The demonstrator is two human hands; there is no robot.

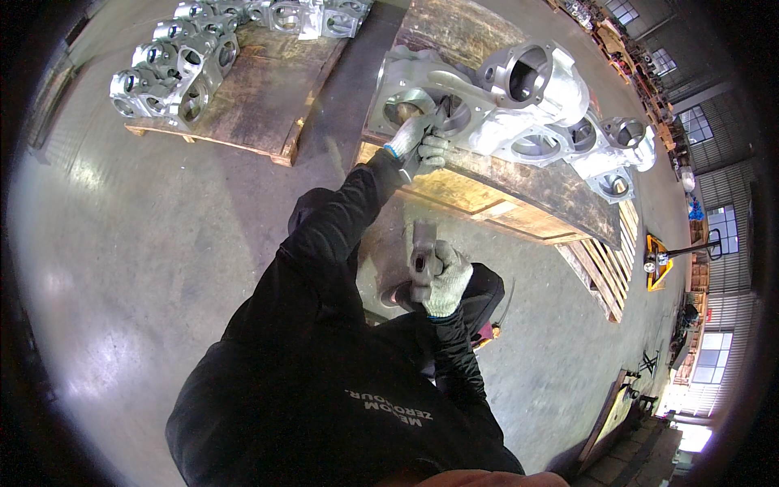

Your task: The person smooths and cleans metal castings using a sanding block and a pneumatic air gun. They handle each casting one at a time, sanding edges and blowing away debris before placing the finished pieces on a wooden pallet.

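My left hand [419, 144], in a pale knit glove, reaches to the near edge of a large silvery metal casting [462, 85] with round bores. Its fingers are curled at the casting's opening; what they hold, if anything, I cannot make out. Closer to my body, my right hand [451, 281], also gloved, is closed round a grey hand tool [421, 258]. Motion blurs this tool, so its exact kind does not show. It is held apart from the casting, above the floor in front of my knees.
Several castings [535, 146] share the wooden platform [503, 199] ahead. A slatted pallet [600, 276] lies at its right end. Left, another wooden pallet [268, 89] bears smaller castings [174, 77]. A yellow pallet jack [659, 261] stands far right. A thin hose [506, 307] curves beside my right knee.
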